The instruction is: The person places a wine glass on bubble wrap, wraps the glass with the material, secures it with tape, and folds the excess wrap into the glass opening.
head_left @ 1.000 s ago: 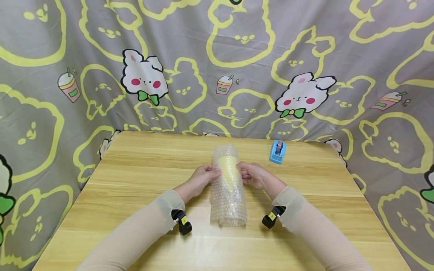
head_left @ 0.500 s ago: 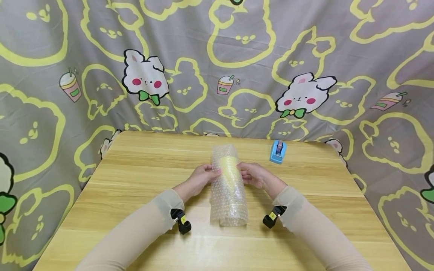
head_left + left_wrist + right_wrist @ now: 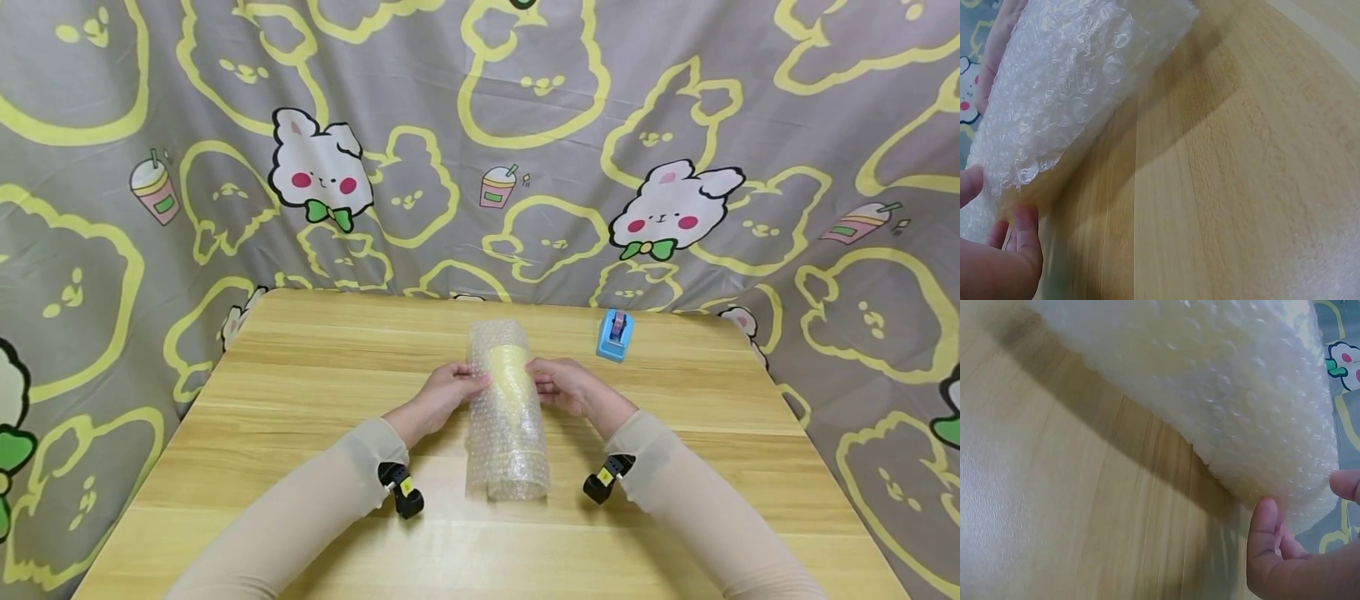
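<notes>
A roll of bubble wrap [image 3: 513, 442] lies lengthwise at the middle of the table, with something yellow showing through its layers. From the left side, my left hand [image 3: 441, 398] grips it, thumb on top and fingers tucked at the underside. My right hand [image 3: 576, 392] holds the opposite side, slightly past the roll's middle. In the left wrist view the wrap's loose edge stands near the fingers [image 3: 1025, 228]. The right wrist view shows the bubbled sheet [image 3: 1229, 406] between thumb and fingers [image 3: 1265, 528], its lower edge close over the wood.
A blue tape dispenser [image 3: 616, 336] with a tape roll in it stands toward the table's back right. The wooden table [image 3: 315, 358] is bordered behind and at the sides by a grey patterned curtain [image 3: 420, 92]. Each wrist carries a small black camera mount [image 3: 402, 492].
The bubble wrap roll has turned and shifted very slightly to the right, and my right hand with it. My left hand keeps its place on the roll.
</notes>
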`<act>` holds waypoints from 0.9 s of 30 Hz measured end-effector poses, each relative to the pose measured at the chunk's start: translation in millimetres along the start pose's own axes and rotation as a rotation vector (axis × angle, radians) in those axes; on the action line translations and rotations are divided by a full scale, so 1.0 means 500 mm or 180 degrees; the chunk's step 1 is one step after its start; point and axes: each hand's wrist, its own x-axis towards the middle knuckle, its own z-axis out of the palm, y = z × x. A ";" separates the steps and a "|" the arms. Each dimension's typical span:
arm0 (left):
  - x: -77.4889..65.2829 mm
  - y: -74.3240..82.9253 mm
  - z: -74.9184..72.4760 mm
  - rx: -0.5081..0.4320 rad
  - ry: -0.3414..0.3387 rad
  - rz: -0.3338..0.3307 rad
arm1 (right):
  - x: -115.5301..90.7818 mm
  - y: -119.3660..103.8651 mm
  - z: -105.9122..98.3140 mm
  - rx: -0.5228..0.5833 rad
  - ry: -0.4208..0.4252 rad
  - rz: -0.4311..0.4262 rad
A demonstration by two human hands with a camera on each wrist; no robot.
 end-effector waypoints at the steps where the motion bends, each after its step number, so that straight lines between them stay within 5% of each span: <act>1: 0.000 0.001 0.000 0.0003 -0.0001 -0.0001 | 0.000 0.000 -0.001 -0.0005 0.0003 -0.0010; 27: -0.008 0.006 0.005 -0.0041 0.0134 0.0234 | -0.007 0.001 0.004 0.0146 -0.0042 -0.0037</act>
